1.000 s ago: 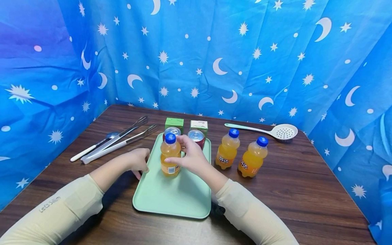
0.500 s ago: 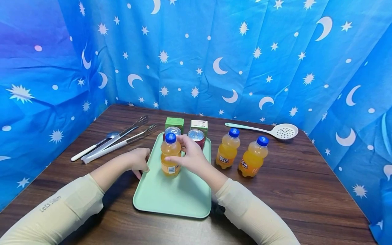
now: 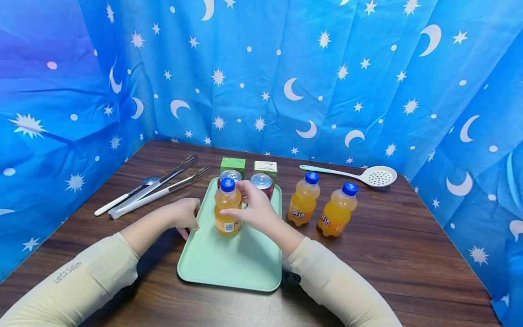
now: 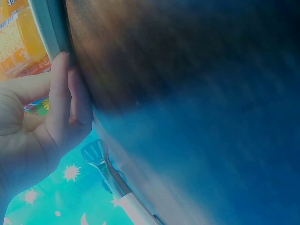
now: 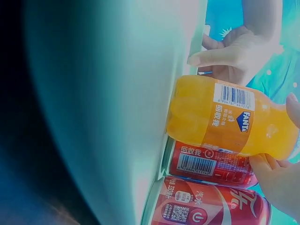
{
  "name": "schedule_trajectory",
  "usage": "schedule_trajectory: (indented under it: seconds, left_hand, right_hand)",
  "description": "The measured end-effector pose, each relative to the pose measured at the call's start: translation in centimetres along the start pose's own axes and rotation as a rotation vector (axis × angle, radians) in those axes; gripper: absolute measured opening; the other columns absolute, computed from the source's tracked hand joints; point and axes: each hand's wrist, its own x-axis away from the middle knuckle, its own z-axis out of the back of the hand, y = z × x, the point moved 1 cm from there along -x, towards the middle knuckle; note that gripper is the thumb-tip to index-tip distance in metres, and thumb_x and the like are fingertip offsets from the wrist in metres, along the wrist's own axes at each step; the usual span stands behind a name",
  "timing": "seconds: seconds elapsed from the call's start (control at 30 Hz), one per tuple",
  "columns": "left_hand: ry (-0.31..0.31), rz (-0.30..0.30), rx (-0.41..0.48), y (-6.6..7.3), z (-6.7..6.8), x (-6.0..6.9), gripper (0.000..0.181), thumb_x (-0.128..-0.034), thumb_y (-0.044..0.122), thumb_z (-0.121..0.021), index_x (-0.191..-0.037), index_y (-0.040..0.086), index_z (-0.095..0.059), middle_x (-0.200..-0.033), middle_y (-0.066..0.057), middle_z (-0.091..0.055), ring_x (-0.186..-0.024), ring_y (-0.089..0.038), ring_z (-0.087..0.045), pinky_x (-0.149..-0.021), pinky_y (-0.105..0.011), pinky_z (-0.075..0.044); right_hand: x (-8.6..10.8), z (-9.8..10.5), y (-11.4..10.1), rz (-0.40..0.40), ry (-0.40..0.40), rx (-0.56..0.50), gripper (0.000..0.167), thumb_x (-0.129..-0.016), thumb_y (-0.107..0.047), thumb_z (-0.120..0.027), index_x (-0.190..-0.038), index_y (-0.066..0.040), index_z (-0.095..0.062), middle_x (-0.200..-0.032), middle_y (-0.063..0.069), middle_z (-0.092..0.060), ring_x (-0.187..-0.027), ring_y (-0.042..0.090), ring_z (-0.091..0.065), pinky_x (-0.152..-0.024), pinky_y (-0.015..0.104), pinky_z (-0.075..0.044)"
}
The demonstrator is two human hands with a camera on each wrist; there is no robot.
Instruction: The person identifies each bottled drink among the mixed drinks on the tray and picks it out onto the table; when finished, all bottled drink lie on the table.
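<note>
An orange Fanta bottle with a blue cap stands upright on a pale green tray; in the right wrist view its base meets the tray. My right hand holds the bottle from the right, thumb on the near side and fingers behind. With my left hand I pinch the tray's left rim, thumb at the edge and fingers on the outside. Just behind the bottle are two red soda cans, the left can partly hidden and the right can beside my right fingers.
A green carton and a white-topped carton stand behind the cans. Two more orange bottles, one nearer and one farther right, stand right of the tray. Tongs and a spoon lie left; a skimmer lies back right.
</note>
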Motion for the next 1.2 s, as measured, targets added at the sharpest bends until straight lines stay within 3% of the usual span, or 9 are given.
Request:
schedule_trajectory:
  seconds: [1.2]
  left_hand:
    - [-0.006,0.022,-0.013,0.31,0.08,0.10,0.031,-0.0729,-0.015,-0.065,-0.094,-0.005,-0.044,-0.085,-0.018,-0.048,-0.063,-0.025,-0.060,-0.049,-0.033,-0.060]
  right_hand:
    - [0.06,-0.05,-0.21,0.033,-0.025,0.009,0.064,-0.078,-0.021,-0.077,-0.132,-0.009,-0.044,-0.124,0.004,-0.053,-0.115,0.019,-0.052,-0.097,0.042,-0.048]
